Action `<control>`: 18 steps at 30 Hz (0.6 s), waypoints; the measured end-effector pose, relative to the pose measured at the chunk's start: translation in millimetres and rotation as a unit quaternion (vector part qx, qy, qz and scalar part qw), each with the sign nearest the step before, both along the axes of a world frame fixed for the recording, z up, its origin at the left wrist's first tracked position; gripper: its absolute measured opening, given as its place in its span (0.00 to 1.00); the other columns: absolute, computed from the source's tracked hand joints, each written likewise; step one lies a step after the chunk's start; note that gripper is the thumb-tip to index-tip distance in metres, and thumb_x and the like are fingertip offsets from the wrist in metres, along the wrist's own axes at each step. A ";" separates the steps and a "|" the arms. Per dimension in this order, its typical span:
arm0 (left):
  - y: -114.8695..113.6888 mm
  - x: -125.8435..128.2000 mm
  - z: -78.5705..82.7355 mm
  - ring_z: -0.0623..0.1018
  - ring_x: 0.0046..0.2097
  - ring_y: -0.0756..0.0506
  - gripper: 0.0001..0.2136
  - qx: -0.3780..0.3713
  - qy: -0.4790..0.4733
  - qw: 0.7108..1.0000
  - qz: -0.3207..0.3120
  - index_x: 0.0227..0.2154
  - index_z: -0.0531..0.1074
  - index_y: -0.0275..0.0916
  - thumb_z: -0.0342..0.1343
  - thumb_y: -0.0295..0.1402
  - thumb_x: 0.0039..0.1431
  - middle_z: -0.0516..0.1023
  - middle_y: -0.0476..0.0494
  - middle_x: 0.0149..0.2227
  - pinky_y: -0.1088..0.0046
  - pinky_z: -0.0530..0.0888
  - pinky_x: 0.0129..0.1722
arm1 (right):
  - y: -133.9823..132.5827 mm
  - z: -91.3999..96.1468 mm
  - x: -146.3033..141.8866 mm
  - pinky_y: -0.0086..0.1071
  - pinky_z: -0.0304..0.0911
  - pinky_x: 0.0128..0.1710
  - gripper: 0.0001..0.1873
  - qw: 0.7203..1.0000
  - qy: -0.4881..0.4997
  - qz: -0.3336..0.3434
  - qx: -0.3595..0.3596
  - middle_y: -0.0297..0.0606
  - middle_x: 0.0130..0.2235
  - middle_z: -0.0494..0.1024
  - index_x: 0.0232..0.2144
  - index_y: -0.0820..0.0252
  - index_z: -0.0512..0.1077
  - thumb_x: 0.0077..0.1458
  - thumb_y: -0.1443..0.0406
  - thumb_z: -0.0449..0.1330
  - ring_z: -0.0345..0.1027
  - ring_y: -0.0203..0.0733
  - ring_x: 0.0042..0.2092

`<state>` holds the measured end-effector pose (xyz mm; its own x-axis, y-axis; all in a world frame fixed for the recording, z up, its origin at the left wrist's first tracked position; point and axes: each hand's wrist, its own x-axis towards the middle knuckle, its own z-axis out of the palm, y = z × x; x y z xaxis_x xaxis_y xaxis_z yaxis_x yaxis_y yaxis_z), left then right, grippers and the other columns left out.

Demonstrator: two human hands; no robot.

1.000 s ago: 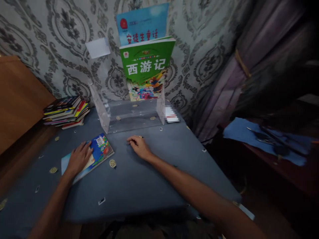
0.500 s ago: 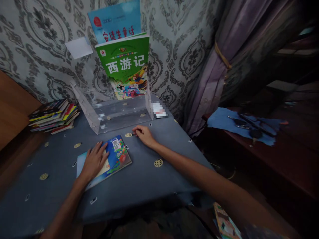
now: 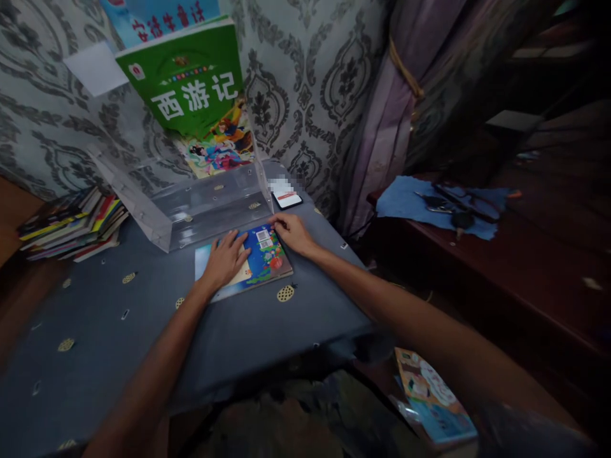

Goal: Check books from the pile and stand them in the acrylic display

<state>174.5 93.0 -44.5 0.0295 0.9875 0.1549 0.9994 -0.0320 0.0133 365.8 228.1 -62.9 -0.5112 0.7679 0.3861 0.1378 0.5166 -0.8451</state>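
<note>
We had the blue book [image 3: 262,259] flat on the table [image 3: 233,343], mid-frame, our left hand [image 3: 228,257] spread over its cover. Our right hand [image 3: 293,235] curled by its upper right corner; whether it pinched, we couldn't tell. A green book [image 3: 198,83] stood upper left.
</note>
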 end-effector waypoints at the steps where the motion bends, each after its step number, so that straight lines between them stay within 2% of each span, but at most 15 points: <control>1: 4.2 0.9 0.1 0.63 0.68 0.36 0.24 0.001 -0.003 1.000 -0.002 0.64 0.63 0.40 0.41 0.44 0.72 0.64 0.33 0.67 0.45 0.61 0.64 | 2.1 -1.4 2.2 0.35 0.67 0.42 0.15 1.000 0.006 -0.004 -0.005 0.39 0.35 0.80 0.37 0.63 0.77 0.55 0.74 0.51 0.74 0.42 0.38; 5: 8.1 10.7 5.2 0.63 0.68 0.34 0.24 0.012 -0.031 0.999 -0.015 0.62 0.65 0.36 0.40 0.43 0.72 0.63 0.29 0.67 0.41 0.62 0.62 | 3.6 -4.9 9.7 0.33 0.67 0.40 0.15 1.000 0.022 -0.007 -0.014 0.38 0.34 0.80 0.37 0.63 0.77 0.55 0.74 0.51 0.74 0.41 0.38; 9: -5.6 35.1 16.4 0.66 0.66 0.38 0.24 -0.001 -0.069 0.989 -0.128 0.60 0.67 0.42 0.44 0.49 0.70 0.65 0.36 0.67 0.49 0.64 0.63 | -8.3 -2.0 22.4 0.32 0.66 0.42 0.14 1.000 0.011 0.015 0.008 0.38 0.36 0.81 0.38 0.63 0.77 0.57 0.73 0.52 0.73 0.40 0.38; 11: -13.4 45.4 19.8 0.65 0.67 0.37 0.28 -0.021 -0.070 0.983 -0.169 0.62 0.66 0.44 0.48 0.54 0.66 0.65 0.38 0.67 0.47 0.63 0.64 | -16.1 1.1 28.7 0.32 0.66 0.42 0.14 0.999 0.001 0.031 0.016 0.37 0.36 0.81 0.39 0.63 0.77 0.58 0.72 0.52 0.72 0.38 0.37; 13: -18.2 50.0 20.2 0.63 0.68 0.35 0.31 -0.031 -0.067 0.981 -0.179 0.63 0.65 0.44 0.51 0.56 0.64 0.64 0.38 0.67 0.45 0.61 0.65 | -22.3 4.1 32.4 0.31 0.65 0.40 0.14 0.999 -0.006 0.046 0.017 0.36 0.36 0.81 0.40 0.63 0.77 0.58 0.72 0.53 0.71 0.37 0.36; 18: -19.5 45.2 18.2 0.62 0.69 0.36 0.29 -0.039 -0.084 0.980 -0.175 0.63 0.65 0.45 0.52 0.55 0.64 0.64 0.39 0.67 0.45 0.60 0.66 | -27.3 8.4 31.7 0.30 0.65 0.38 0.14 0.996 0.005 0.086 -0.009 0.36 0.33 0.79 0.40 0.64 0.77 0.56 0.75 0.53 0.71 0.37 0.35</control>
<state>219.8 73.5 -26.3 0.3494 0.9303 0.1120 0.9107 -0.3653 0.1927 397.5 200.8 -54.5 -0.6326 0.6758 0.3783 0.0398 0.5162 -0.8555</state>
